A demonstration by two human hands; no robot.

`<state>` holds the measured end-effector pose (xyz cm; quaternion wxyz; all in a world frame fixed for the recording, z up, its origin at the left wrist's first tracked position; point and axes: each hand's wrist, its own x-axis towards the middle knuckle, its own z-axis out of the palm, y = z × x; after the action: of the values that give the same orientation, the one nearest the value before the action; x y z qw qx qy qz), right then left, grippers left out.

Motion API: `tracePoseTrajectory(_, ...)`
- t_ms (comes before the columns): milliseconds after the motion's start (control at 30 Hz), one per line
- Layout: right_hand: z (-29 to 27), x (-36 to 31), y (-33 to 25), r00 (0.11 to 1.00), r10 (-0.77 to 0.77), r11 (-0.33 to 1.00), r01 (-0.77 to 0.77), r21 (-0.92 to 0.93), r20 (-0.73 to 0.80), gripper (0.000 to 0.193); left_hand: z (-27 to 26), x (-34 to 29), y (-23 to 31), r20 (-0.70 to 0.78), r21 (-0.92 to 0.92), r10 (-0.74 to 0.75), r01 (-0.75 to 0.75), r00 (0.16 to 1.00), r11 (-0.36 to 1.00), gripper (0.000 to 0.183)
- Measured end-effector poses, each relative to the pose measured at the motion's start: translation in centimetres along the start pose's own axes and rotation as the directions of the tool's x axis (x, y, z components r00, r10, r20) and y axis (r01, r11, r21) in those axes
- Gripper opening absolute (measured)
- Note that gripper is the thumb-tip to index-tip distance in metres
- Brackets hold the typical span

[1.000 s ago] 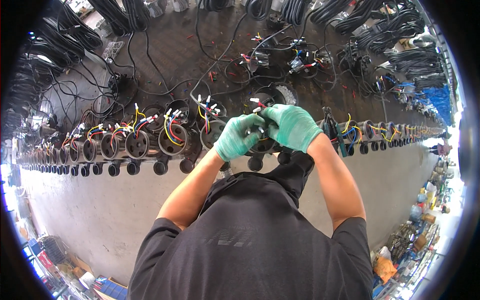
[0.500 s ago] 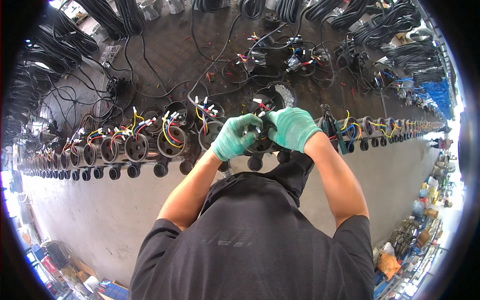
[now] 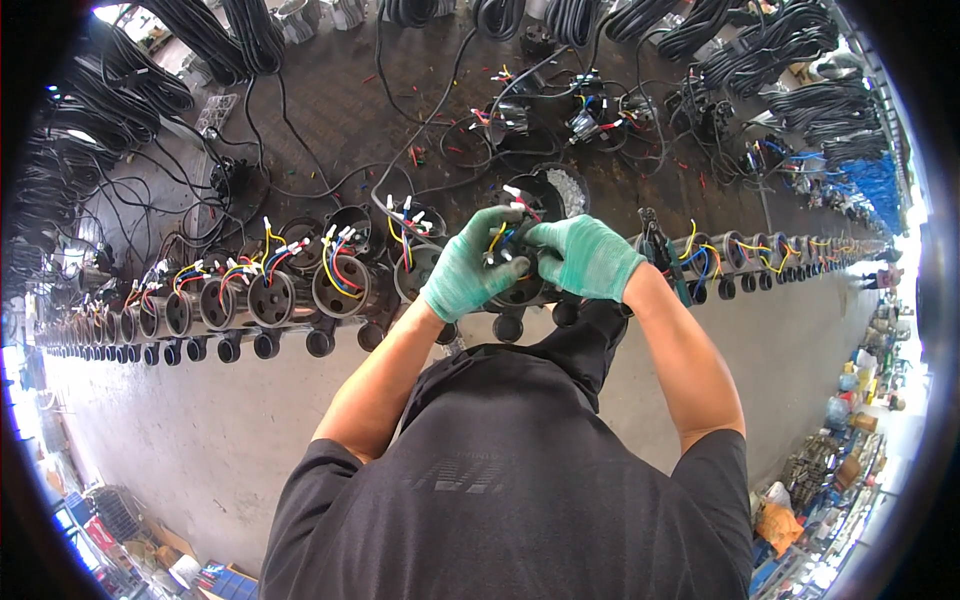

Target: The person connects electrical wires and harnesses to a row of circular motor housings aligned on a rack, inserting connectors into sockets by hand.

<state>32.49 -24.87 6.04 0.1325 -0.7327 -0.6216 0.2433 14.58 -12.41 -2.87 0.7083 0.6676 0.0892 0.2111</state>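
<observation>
Both my hands wear green gloves and work over a round black housing (image 3: 518,293) at the near edge of the bench. Coloured wires (image 3: 497,240), yellow and blue among them, stand up between the hands, and a red wire (image 3: 527,203) with a white cap points up behind them. My left hand (image 3: 474,264) curves around the wires from the left, its thumb and forefinger apart. From the right, my right hand (image 3: 590,258) has its fingertips pressed together beside the wires; what they pinch is hidden. A black bowl (image 3: 584,180) with clear-white small pieces sits just beyond.
A long row of similar housings (image 3: 270,298) with capped wires lines the near edge on both sides. Pliers (image 3: 655,245) stand right of my right hand. Coiled black cables (image 3: 500,16) hang along the far side, their leads crossing the bench (image 3: 335,110).
My left thumb and forefinger have spread apart, showing the yellow and blue wires between them. My right hand has shifted slightly, its fingertips now close against the wires.
</observation>
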Motion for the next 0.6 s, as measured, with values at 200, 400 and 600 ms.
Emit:
tracePoseTrajectory(200,0.0,0.3,-0.4,0.994,0.106,0.993,-0.106,-0.041,-0.018,0.025,0.1,0.0,-1.7,-0.139,-0.033,0.007,-0.012,0.99,0.999,0.05)
tracePoseTrajectory(400,0.1,0.3,-1.5,0.989,0.149,0.982,-0.149,-0.114,-0.009,0.024,1.0,0.0,-1.1,-0.319,0.172,-0.048,0.108,0.947,0.979,0.039)
tracePoseTrajectory(600,1.1,-0.2,-1.8,0.979,0.115,0.982,-0.138,-0.128,-0.169,0.023,0.3,-0.3,-0.2,-0.271,0.188,-0.045,0.099,0.962,0.977,0.028)
